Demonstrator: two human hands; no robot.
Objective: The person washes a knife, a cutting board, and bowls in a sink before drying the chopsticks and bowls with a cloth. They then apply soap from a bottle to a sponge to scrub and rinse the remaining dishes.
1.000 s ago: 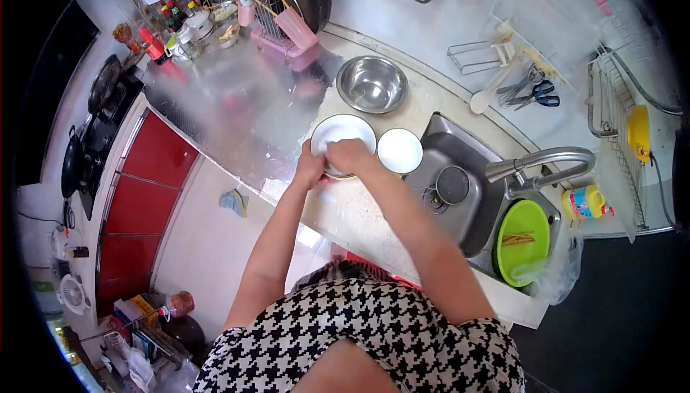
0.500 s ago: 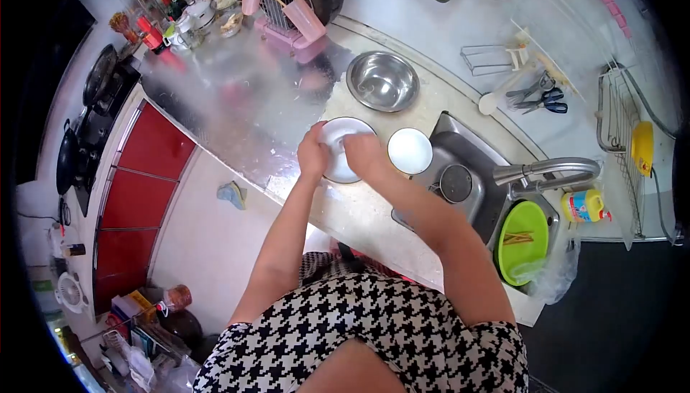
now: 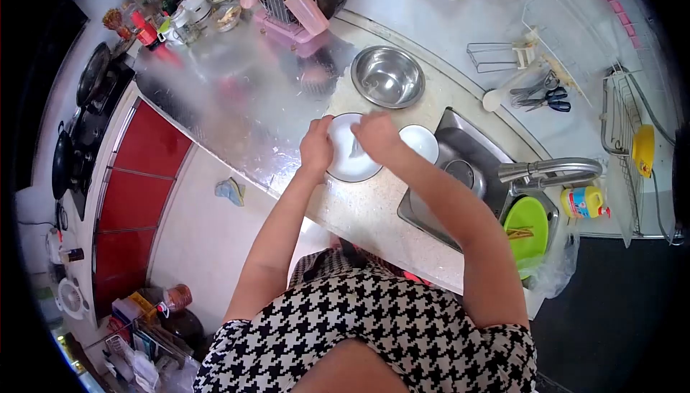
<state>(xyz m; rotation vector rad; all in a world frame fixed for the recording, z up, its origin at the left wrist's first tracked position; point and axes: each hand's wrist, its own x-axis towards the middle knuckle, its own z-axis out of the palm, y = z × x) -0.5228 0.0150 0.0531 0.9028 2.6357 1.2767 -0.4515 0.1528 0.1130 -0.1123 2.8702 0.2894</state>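
A white dish with a dark rim (image 3: 351,166), a plate or shallow bowl, rests on the pale counter. My left hand (image 3: 316,147) grips its left edge, thumb over the rim. Over the dish's right side, my right hand (image 3: 376,136) is closed in a fist. A thin greyish shape shows below that fist inside the dish; what the fist holds is hidden. Just right of the dish, partly behind my right forearm, stands a smaller white bowl (image 3: 422,143). Behind them is a steel bowl (image 3: 388,94).
To the right lies a steel sink (image 3: 474,134) with a tap (image 3: 550,168) and a green basin (image 3: 528,224). A yellow bottle (image 3: 583,202) stands by the tap. Scissors (image 3: 550,98) hang on the wall. A pink utensil holder (image 3: 295,33) stands at the back left.
My right hand has shifted slightly right and up over the dish, showing more of its inside. My left hand still holds the edge. The view has moved a little.
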